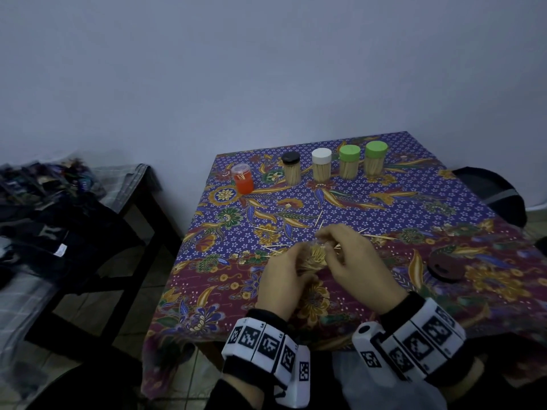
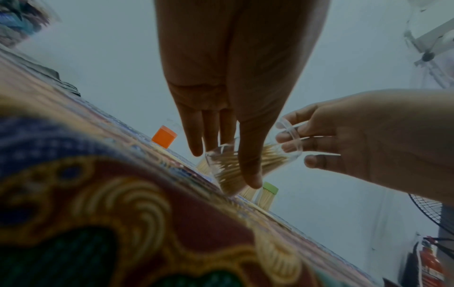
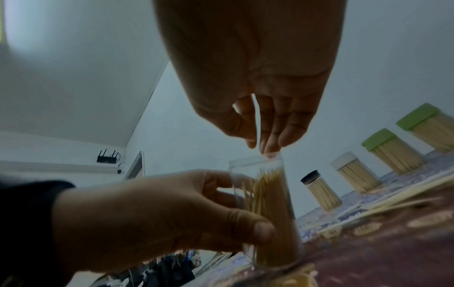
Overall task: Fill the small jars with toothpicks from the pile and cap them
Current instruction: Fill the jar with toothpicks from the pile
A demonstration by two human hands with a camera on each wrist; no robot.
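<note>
Clear jar (image 3: 267, 209) unlabelled, gripped by left hand (image 3: 157, 217); right hand (image 3: 258, 77) above.

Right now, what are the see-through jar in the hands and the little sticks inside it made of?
The clear open jar looks like smooth, glossy plastic, maybe glass: you can see straight through its wall. The thin pale toothpicks inside look like dull, unpainted wood or bamboo.

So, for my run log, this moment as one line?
left hand grips open jar | right hand feeding toothpicks | five capped jars behind

far edge: capped jars (image 1: 321, 165) | right: dark lid (image 1: 446, 268) | centre: bare cloth (image 1: 384, 208)
</note>
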